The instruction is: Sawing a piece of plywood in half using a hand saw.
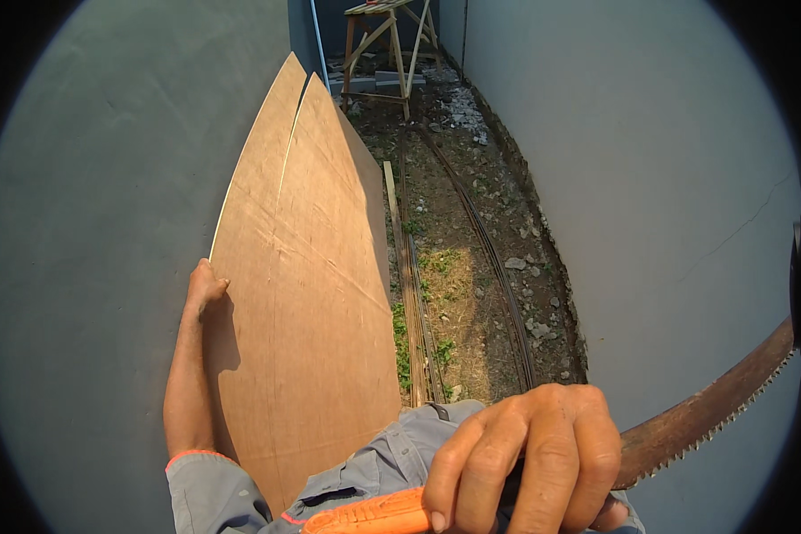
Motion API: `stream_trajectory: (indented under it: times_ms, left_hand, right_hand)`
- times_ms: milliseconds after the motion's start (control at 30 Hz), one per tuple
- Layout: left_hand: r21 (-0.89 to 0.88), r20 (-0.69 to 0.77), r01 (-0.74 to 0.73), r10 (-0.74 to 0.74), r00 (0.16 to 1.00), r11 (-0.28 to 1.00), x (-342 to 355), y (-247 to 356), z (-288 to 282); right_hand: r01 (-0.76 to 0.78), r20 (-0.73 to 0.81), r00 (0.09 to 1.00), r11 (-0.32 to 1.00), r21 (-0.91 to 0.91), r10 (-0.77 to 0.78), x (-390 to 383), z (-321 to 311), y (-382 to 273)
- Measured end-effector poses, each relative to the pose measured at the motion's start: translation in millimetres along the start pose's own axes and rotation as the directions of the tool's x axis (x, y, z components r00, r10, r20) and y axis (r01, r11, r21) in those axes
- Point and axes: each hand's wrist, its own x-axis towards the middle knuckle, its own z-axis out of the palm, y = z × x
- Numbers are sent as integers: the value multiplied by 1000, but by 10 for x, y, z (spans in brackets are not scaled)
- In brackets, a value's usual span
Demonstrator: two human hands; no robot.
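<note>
My left hand (206, 289) grips the left edge of a tall plywood sheet (320, 303), which leans by the grey wall on the left with a second panel (274, 133) beside it, split by a narrow gap near the top. At the lower right, my right hand (521, 458) is closed around a curved, rusty saw (685, 418) with an orange handle (365, 512). Its toothed blade reaches up to the right, where its far end meets a dark shape at the picture's rim that I cannot make out.
I am in a narrow passage between a grey left wall (98, 240) and a pale right wall (667, 178). Long rusty bars (498, 276) and a wooden strip (390, 196) lie along the weedy, rubble-strewn ground. A wooden trestle (394, 53) stands at the far end.
</note>
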Motion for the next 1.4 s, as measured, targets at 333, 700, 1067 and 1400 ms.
stream_trajectory:
  times_ms: [333,700,1067,1400]
  left_hand:
    - [-47,23,-11,12,1000,999,52,197,111]
    - [-27,27,63,-62,998,998,-162,130,-141]
    - [-70,11,-3,4,1000,998,-65,-146,18]
    - [-13,28,-52,52,998,999,-377,-26,-89]
  right_hand:
    - [41,-335,934,968,-246,-125,-388,-337,18]
    - [-956,-897,-171,-152,251,-407,-3555,-1742,242]
    - [-507,-654,-717,-463,727,-242,-5589,-500,194]
    - [-556,-706,-649,-456,695,-285,-5711,-880,98]
